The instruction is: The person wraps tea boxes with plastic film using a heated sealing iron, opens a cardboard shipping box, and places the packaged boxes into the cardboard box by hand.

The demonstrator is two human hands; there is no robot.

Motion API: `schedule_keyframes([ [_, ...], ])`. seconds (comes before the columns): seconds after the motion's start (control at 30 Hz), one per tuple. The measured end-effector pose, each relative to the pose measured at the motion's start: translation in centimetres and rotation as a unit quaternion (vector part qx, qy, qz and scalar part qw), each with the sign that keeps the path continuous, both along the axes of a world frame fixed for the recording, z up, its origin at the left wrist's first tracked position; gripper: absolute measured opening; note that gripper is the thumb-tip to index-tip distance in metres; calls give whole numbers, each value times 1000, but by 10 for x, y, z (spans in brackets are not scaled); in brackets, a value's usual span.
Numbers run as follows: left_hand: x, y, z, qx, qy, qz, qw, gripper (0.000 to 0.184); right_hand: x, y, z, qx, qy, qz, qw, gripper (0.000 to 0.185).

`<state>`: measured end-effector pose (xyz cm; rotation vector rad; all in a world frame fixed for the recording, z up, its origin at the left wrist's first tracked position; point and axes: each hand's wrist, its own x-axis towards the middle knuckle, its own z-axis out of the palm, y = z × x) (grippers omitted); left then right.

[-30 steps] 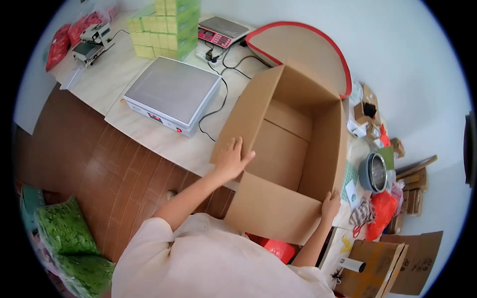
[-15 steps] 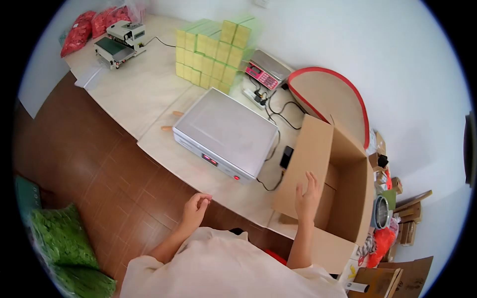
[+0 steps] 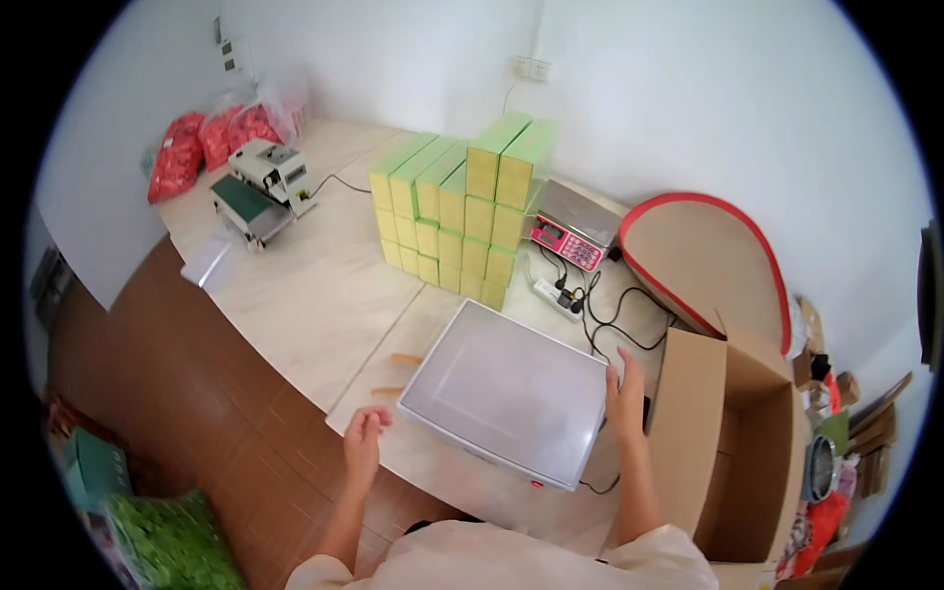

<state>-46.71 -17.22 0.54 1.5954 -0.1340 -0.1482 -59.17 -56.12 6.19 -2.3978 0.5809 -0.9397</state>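
Note:
A flat silver-topped electric machine with a red lit switch on its front lies on the table. My left hand hovers near its left front corner, holding nothing, fingers loosely bent and apart. At the machine's right side is my right hand, open, with thumb and fingers spread; whether it touches the edge I cannot tell. Two wooden handles stick out beyond the machine's left side. Behind it stands a stack of green and yellow boxes.
An open cardboard box stands at the right. Behind the machine are a scale, a power strip with cables, and a red-rimmed round panel. A sealing machine and red bags occupy the far left.
My view has tilted up, so the table sits lower in it. My right hand has moved from over the cardboard box to the machine's right side; my left hand is nearer its left corner.

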Motion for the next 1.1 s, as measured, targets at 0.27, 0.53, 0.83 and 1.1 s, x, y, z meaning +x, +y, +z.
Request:
schedule_keyframes([
  [0.27,219,-78,121,-1,-126,-91,988,50,204,-99,-1,317,-97,88,940,52],
  [0.53,451,-303,136,-113,-32,-286,951,60,368,-141,56,474,-123,82,868,81],
  [0.83,441,-372,140,-157,71,-440,881,62,435,-110,85,584,-123,155,787,69],
  [1.1,336,-352,129,-253,-138,-275,917,72,344,-112,102,443,-51,169,879,60],
])
